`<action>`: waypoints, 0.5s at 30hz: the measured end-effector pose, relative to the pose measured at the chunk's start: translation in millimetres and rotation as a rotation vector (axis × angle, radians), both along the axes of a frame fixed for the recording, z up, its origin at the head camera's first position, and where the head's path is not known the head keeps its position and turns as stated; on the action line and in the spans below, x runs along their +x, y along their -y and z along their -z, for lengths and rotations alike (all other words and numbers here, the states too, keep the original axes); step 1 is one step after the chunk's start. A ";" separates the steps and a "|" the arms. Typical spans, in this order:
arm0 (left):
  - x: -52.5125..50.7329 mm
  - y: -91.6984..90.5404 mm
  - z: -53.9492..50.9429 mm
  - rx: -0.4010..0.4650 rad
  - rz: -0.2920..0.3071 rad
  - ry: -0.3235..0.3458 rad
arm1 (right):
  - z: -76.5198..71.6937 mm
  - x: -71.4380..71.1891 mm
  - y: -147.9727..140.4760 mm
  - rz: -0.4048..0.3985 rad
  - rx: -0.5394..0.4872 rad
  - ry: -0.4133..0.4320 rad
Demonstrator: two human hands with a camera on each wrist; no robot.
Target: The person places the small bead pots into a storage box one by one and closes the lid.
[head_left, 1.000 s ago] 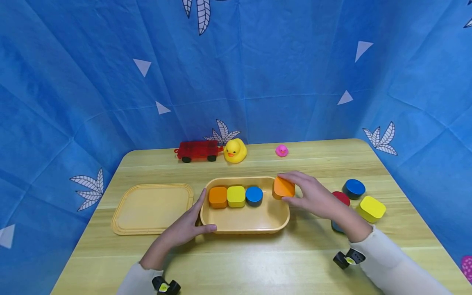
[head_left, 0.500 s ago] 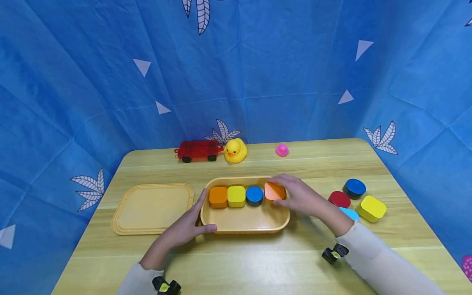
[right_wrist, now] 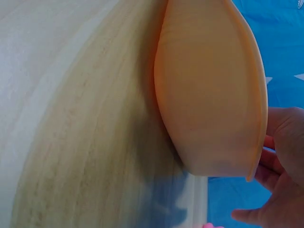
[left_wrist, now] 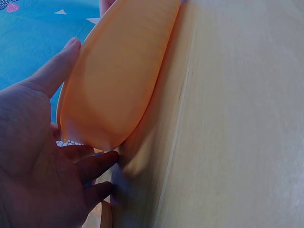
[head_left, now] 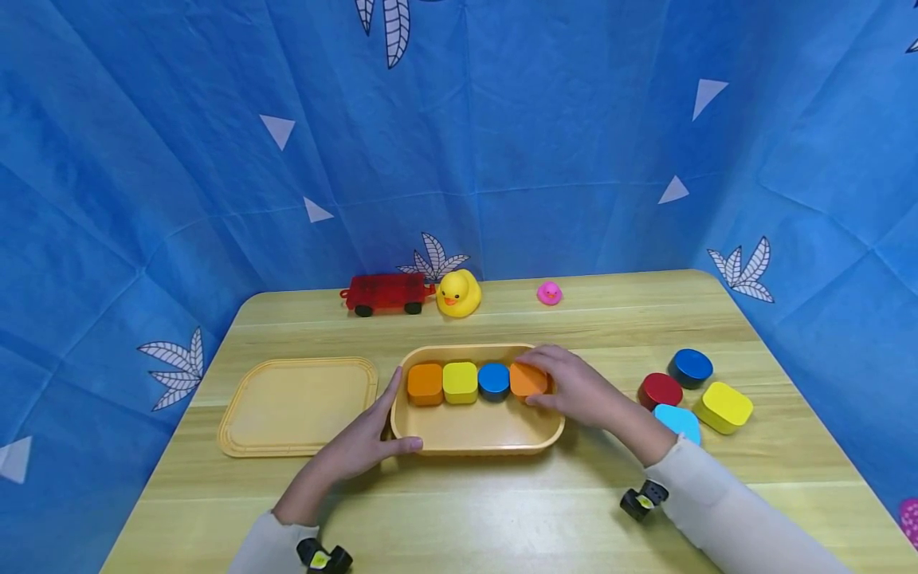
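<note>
A yellow-tan bin [head_left: 476, 442] holds a row along its back: an orange block [head_left: 425, 384], a yellow block [head_left: 460, 383], a round blue block [head_left: 494, 381] and a second orange block [head_left: 527, 380]. My right hand [head_left: 574, 387] pinches that second orange block, which touches the blue one. Around the bin's left end lies my left hand [head_left: 366, 438], thumb at the front rim and fingers along the side. The left wrist view shows that hand [left_wrist: 42, 156] against the bin wall [left_wrist: 114, 76]; in the right wrist view the bin [right_wrist: 209, 95] hides the blocks.
A tan lid [head_left: 297, 406] lies left of the bin. At right are a dark blue block [head_left: 690, 367], a red one [head_left: 660, 390], a light blue one [head_left: 677, 422] and a yellow one [head_left: 724, 406]. Behind stand a red cart [head_left: 387, 293], yellow duck [head_left: 459, 293] and pink duck [head_left: 549, 293].
My right hand has moved left and lowered the orange block from the bin's right rim to beside the round blue block. The left hand has stayed in place.
</note>
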State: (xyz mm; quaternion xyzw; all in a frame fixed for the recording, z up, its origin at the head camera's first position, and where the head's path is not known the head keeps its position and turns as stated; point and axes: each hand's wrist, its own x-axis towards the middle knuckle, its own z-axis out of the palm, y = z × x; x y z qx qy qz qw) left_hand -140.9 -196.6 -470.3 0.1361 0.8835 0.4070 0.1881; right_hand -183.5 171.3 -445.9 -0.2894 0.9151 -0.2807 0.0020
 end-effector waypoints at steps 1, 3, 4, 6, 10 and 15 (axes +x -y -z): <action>0.0 -0.2 -0.4 0.000 0.000 0.001 | 0.1 0.3 0.5 0.003 0.002 -0.006; 0.0 -0.4 -1.1 -0.004 -0.001 0.004 | 0.2 0.6 1.5 0.010 0.006 -0.016; 0.0 -0.6 -1.6 -0.006 -0.002 0.006 | 0.3 0.6 2.0 0.013 0.009 -0.020; 0.2 -1.0 -2.3 -0.007 -0.003 0.008 | 0.8 0.8 2.9 0.013 0.022 -0.033; 0.5 -1.7 -3.6 -0.009 -0.005 0.015 | 2.1 0.9 4.3 0.009 0.047 -0.031; 0.3 -0.9 -2.4 -0.004 -0.004 0.016 | 3.7 0.2 5.1 0.010 0.063 -0.015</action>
